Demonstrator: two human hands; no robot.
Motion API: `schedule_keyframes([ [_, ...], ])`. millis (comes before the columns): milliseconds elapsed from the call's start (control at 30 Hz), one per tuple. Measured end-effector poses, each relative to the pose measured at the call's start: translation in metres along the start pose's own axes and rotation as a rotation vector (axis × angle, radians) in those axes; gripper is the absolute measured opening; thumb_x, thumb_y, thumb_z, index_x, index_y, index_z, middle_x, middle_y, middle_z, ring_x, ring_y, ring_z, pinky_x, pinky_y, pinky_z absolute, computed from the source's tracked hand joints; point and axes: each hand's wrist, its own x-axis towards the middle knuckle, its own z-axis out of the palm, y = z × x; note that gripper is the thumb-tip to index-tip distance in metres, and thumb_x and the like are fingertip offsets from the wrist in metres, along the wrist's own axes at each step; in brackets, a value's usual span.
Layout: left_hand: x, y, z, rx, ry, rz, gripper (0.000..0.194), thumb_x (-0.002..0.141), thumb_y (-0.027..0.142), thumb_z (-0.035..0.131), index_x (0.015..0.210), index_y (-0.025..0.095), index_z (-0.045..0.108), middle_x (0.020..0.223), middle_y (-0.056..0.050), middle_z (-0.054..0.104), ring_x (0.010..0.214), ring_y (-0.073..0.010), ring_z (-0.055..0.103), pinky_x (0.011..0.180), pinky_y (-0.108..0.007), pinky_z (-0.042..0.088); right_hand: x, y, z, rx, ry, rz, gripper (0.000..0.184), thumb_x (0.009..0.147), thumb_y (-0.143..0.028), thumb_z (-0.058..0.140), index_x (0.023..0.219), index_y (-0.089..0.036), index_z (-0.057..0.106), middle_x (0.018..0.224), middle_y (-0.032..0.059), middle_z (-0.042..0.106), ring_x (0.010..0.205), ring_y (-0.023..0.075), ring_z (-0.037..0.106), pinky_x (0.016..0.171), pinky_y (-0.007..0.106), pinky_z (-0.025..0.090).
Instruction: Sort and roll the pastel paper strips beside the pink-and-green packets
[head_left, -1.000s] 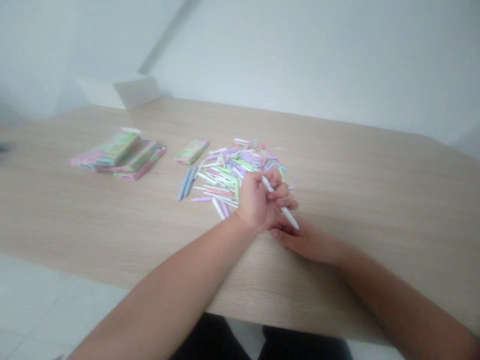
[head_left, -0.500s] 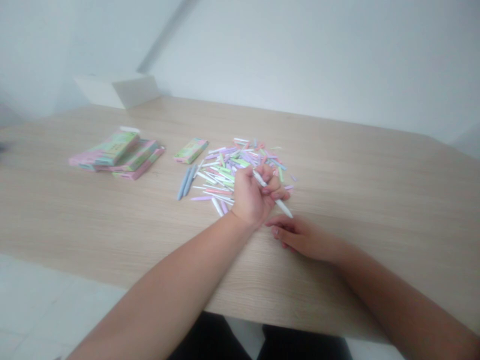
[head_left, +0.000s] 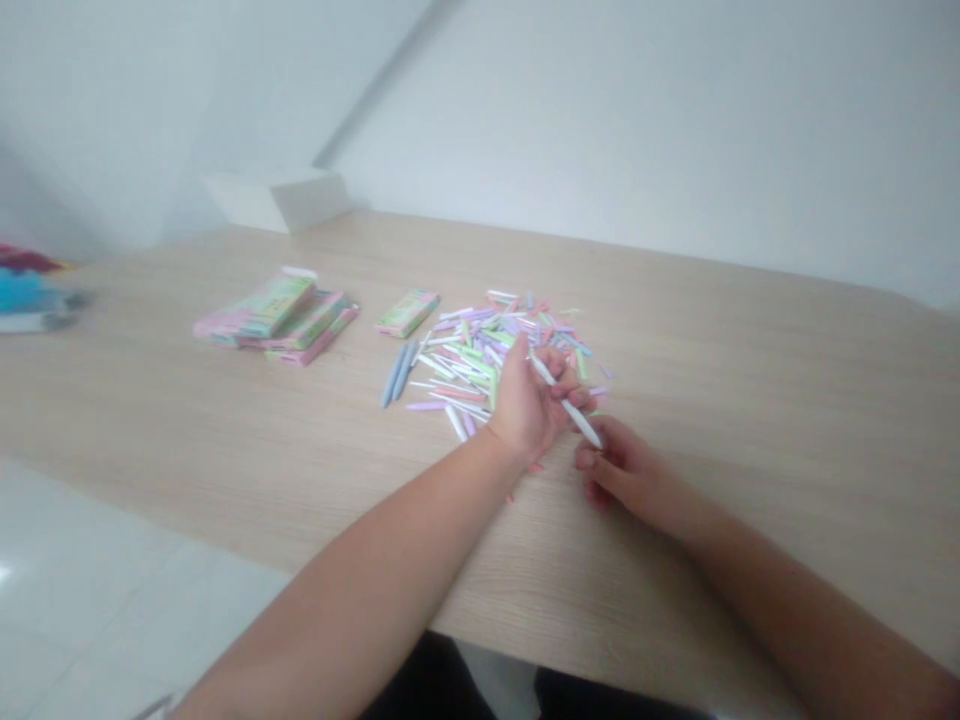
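My left hand (head_left: 532, 405) is closed around a white pen (head_left: 564, 400) that slants down to the right. My right hand (head_left: 626, 472) rests on the wooden table (head_left: 750, 380) just right of it, fingers curled and pinched at the pen's lower tip. Behind both hands lies a heap of pastel pens and pen parts (head_left: 487, 345) in white, purple, green and pink. Two grey-blue pens (head_left: 397, 372) lie side by side at the heap's left edge.
A stack of pink and green flat boxes (head_left: 277, 315) sits at the left, with a single small green box (head_left: 407, 312) closer to the heap. A white box (head_left: 277, 195) stands at the far corner by the wall. Blue and red items (head_left: 30, 295) lie at the far left.
My right hand has drawn up to the lower tip of the white pen and closed on it. The view has shifted, so everything sits a little further right.
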Motion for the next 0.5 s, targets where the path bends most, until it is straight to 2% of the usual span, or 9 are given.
schedule_keyframes([
  [100,0.008,-0.013,-0.005,0.054,0.070,-0.001,0.055,0.094,0.071,0.046,0.071,0.021,0.041,0.055,0.004,0.035,0.054,-0.0151,0.052,0.065,-0.030,0.052,0.003,0.002,-0.005,-0.055,0.114,-0.055,0.036,0.099,-0.058,0.053,0.096,-0.023,0.056,0.064,-0.0037,0.058,0.054,0.0147,0.056,0.053,0.028,0.046],
  [200,0.016,-0.022,-0.011,0.269,0.110,-0.018,0.058,0.095,0.076,0.034,0.080,0.021,0.048,0.066,-0.002,0.051,0.075,-0.0232,0.065,0.079,-0.041,0.056,0.005,-0.002,-0.015,-0.171,0.210,-0.025,0.039,0.095,-0.060,0.055,0.082,-0.023,0.058,0.060,-0.0027,0.057,0.053,0.0152,0.054,0.053,0.029,0.046],
  [267,0.018,-0.021,-0.017,0.610,0.101,0.101,0.060,0.097,0.074,0.028,0.091,0.021,0.056,0.085,-0.009,0.063,0.096,-0.0276,0.068,0.093,-0.046,0.054,0.008,-0.003,-0.024,-0.180,0.338,-0.005,0.039,0.090,-0.061,0.060,0.080,-0.023,0.062,0.060,-0.0016,0.057,0.054,0.0164,0.054,0.053,0.030,0.047],
  [333,0.017,-0.017,-0.025,0.883,0.049,0.212,0.049,0.097,0.066,0.043,0.099,0.021,0.063,0.108,-0.013,0.068,0.120,-0.0311,0.061,0.111,-0.049,0.044,0.012,-0.005,-0.032,-0.093,0.532,0.009,0.038,0.083,-0.061,0.066,0.084,-0.023,0.066,0.063,-0.0001,0.060,0.057,0.0179,0.056,0.056,0.032,0.051],
  [400,0.015,-0.014,-0.034,1.355,-0.078,0.309,0.044,0.098,0.056,0.047,0.108,0.019,0.067,0.124,-0.017,0.065,0.131,-0.0346,0.053,0.118,-0.054,0.036,0.018,-0.009,-0.039,0.073,0.733,0.035,0.038,0.078,-0.058,0.070,0.093,-0.024,0.068,0.069,0.0012,0.062,0.060,0.0191,0.058,0.058,0.034,0.052],
  [433,0.015,-0.014,-0.038,1.585,-0.151,0.318,0.045,0.098,0.053,0.047,0.113,0.017,0.068,0.128,-0.020,0.063,0.133,-0.0369,0.051,0.117,-0.057,0.036,0.020,-0.013,-0.041,0.159,0.815,0.055,0.037,0.077,-0.056,0.071,0.096,-0.024,0.068,0.070,0.0017,0.063,0.061,0.0192,0.058,0.057,0.034,0.052],
  [500,0.015,-0.018,-0.044,1.900,-0.284,0.263,0.049,0.096,0.052,0.050,0.125,0.017,0.067,0.140,-0.021,0.059,0.140,-0.0397,0.044,0.116,-0.062,0.036,0.025,-0.024,-0.042,0.260,0.874,0.105,0.032,0.079,-0.049,0.071,0.103,-0.027,0.068,0.072,0.0030,0.063,0.061,0.0193,0.058,0.058,0.035,0.050],
])
